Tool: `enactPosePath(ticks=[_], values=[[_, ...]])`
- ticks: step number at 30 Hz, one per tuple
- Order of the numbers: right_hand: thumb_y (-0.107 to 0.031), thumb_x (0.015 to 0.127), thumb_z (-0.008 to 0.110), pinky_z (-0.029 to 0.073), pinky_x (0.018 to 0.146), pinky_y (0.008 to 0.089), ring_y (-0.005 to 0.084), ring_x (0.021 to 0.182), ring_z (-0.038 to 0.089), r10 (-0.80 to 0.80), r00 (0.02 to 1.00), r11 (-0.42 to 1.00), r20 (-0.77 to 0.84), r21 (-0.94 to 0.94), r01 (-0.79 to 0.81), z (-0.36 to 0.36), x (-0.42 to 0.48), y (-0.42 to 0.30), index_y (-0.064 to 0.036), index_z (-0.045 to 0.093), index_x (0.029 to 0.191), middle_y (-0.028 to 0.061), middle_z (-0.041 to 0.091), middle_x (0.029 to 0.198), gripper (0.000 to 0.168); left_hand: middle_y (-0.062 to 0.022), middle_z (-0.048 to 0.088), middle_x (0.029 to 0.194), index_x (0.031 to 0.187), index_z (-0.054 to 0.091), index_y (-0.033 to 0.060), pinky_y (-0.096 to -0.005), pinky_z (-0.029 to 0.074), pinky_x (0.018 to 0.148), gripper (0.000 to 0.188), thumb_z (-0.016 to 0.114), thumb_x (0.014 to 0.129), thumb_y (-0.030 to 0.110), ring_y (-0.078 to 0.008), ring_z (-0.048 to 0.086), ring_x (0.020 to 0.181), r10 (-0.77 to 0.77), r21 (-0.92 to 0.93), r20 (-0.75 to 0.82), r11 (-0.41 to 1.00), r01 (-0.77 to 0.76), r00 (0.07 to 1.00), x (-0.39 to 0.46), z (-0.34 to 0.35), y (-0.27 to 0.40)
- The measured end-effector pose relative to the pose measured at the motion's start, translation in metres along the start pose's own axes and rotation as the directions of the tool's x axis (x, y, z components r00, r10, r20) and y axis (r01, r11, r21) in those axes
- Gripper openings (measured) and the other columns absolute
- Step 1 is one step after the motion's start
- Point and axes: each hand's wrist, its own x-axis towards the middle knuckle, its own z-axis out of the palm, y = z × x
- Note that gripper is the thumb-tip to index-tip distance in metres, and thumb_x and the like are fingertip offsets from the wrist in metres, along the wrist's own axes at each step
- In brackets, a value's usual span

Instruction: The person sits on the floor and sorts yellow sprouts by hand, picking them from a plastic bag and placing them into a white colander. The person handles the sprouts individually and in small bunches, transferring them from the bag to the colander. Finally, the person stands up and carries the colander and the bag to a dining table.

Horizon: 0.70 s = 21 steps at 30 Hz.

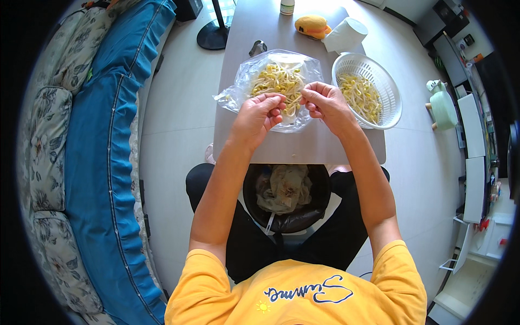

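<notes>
Yellow-headed soybean sprouts [280,77] lie heaped on a clear plastic bag [310,67], spread out on the table in front of me. Over the near part of this heap, my left hand [260,113] has its thumb and forefinger pinched together. Whether anything thin sits in that pinch is too small to make out. A short distance to its right, my right hand [325,101] pinches what looks like a pale sprout at its fingertips. Beside the right hand, a white plastic colander [390,95] holds more soybean sprouts [359,95].
The grey table [260,148] also bears a toilet paper roll [345,34], an orange plush toy [312,26], a white bottle [287,7] and a small dark object [258,48]. Between my knees stands a dark-lined trash bin [321,219] containing crumpled plastic. A blue-covered sofa [93,162] runs along the left.
</notes>
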Motion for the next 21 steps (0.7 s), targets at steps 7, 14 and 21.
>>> enactPosePath(ticks=[7,14,21], values=[[-0.020,0.080,0.064,0.038,0.049,0.0145,0.0024,0.056,0.047,-0.042,0.999,0.999,0.010,-0.010,0.042,0.000,-0.006,-0.005,-0.003,0.058,0.084,0.0012,0.059,0.070,0.019,-0.0047,0.056,0.077,0.094,0.057,0.0010,-0.0188,0.046,0.057,0.014,0.056,0.086,0.012,-0.0073,0.050,0.065,-0.006,0.060,0.135,0.998,-0.002,0.991,-0.002,0.018,-0.010],[-0.020,0.082,0.062,0.037,0.047,0.0132,0.0013,0.056,0.046,0.013,0.998,0.998,0.056,-0.062,-0.009,-0.002,-0.013,-0.005,-0.005,0.056,0.085,0.0002,0.057,0.070,0.016,-0.0021,0.052,0.072,0.085,0.055,0.0046,-0.0182,0.037,0.050,0.008,0.055,0.084,0.013,-0.0070,0.045,0.061,-0.033,0.136,0.195,0.991,0.006,0.980,0.001,0.020,-0.014],[-0.012,0.079,0.060,0.037,0.048,0.0141,0.0012,0.057,0.047,-0.163,0.987,0.984,-0.013,-0.073,0.162,0.008,-0.024,-0.004,-0.002,0.056,0.082,-0.0020,0.055,0.068,0.011,-0.0016,0.049,0.068,0.078,0.052,0.0059,-0.0182,0.033,0.045,0.003,0.052,0.080,0.008,-0.0065,0.042,0.057,-0.023,0.045,0.149,0.999,0.017,0.989,0.003,0.022,-0.017]])
